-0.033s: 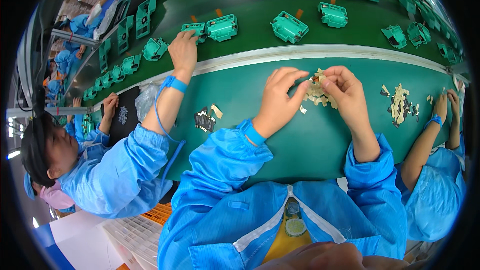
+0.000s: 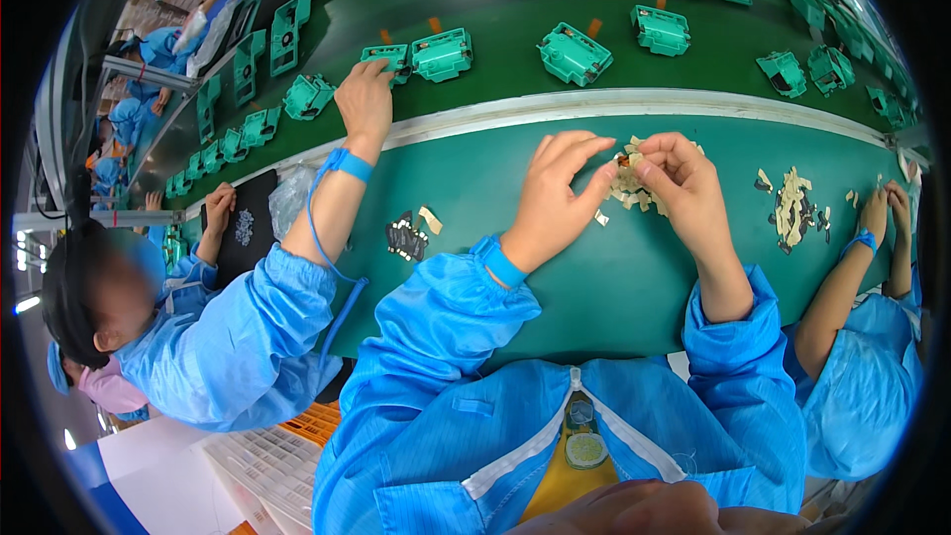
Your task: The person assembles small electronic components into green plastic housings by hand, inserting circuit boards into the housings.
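My left hand [image 2: 558,200] is over the green work surface [image 2: 555,312], its thumb and fingers apart with nothing visible between them. Just to its right, my right hand [image 2: 684,186] is closed in a pinch. At its fingertips shows a small dark and orange-brown piece [image 2: 625,161], too small to name. Beneath and beside those fingertips lies a heap of cream-coloured strips [image 2: 634,196], partly hidden by the right hand. One loose pale scrap [image 2: 601,218] rests beside the heap.
Beyond a pale rail [image 2: 535,104], green plastic housings [image 2: 575,53] stand on the dark green belt [image 2: 495,25]. A co-worker's hand [image 2: 365,99] reaches to one housing at left. Small black parts [image 2: 405,237] lie left of me; cream and black strips [image 2: 792,206] lie right, near another co-worker's hands [image 2: 874,213].
My right fingertips have shifted very slightly. The cream strip that showed at them is less visible, and the small dark and orange-brown piece shows more. My left hand stays put.
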